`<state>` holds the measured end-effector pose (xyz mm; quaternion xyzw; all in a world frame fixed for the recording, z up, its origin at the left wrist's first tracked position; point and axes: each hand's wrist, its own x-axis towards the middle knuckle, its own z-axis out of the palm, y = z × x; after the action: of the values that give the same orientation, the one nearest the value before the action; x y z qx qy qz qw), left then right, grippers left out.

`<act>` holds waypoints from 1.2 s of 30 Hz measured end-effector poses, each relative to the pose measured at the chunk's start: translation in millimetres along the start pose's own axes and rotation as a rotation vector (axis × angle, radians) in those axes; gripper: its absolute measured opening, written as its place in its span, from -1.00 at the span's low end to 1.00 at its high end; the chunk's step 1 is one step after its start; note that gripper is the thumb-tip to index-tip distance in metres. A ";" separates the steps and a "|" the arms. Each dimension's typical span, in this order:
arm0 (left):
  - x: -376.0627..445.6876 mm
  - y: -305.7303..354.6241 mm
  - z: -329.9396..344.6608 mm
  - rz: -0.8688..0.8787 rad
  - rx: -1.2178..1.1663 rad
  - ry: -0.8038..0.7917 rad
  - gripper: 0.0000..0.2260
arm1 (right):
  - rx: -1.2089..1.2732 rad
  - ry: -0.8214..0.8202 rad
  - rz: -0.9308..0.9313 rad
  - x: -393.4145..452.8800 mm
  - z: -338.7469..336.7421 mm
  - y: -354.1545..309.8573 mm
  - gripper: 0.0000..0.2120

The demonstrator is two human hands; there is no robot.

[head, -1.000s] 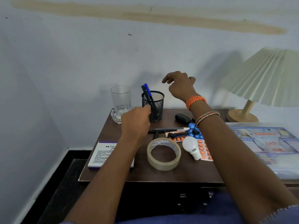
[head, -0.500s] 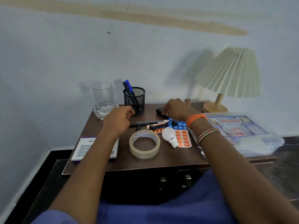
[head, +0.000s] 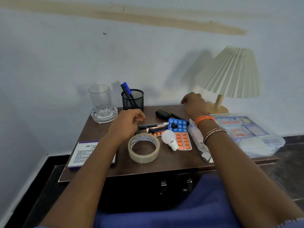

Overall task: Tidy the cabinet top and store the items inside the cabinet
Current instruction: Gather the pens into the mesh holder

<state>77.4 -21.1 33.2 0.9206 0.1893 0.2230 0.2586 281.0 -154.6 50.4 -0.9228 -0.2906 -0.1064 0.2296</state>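
Note:
The dark wooden cabinet top (head: 164, 163) holds a tape roll (head: 144, 147), a white bulb (head: 169, 139), orange pill strips (head: 183, 142), a blue pill strip (head: 179, 125), a black case (head: 162, 113), a pen (head: 153, 125), a mesh pen cup (head: 133, 100), a glass (head: 100, 100) on a glass dish, and a white box (head: 82, 153). My left hand (head: 127, 123) hovers over the pen with fingers loosely curled, holding nothing. My right hand (head: 194, 104) hangs above the back of the top, near the lamp base, holding nothing that I can see.
A pleated lamp (head: 230, 73) stands at the back right. A clear first-aid box (head: 246, 134) overhangs the right side. Two cabinet door handles (head: 175, 184) show below the front edge. The wall is close behind; dark floor lies on both sides.
My right hand dropped from above the pen cup to the black case, then moved right toward the lamp base. My left hand stayed near the pen.

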 end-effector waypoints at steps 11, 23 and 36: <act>-2.1 -6.2 -2.5 0.022 0.005 0.003 -0.71 | -0.314 -0.285 0.031 0.7 22.2 -18.2 -0.70; -5.0 2.2 -3.6 0.079 -0.033 0.150 -0.67 | 0.772 -0.056 0.061 0.1 -15.3 -39.5 -0.82; -14.6 33.7 -11.0 -0.392 -0.947 0.199 -0.73 | 1.297 -0.646 0.084 -31.8 -28.7 -90.4 -0.87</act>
<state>67.6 -50.4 56.0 0.6246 0.2602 0.3182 0.6641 200.6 -118.4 97.7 -0.5966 -0.3129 0.3742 0.6373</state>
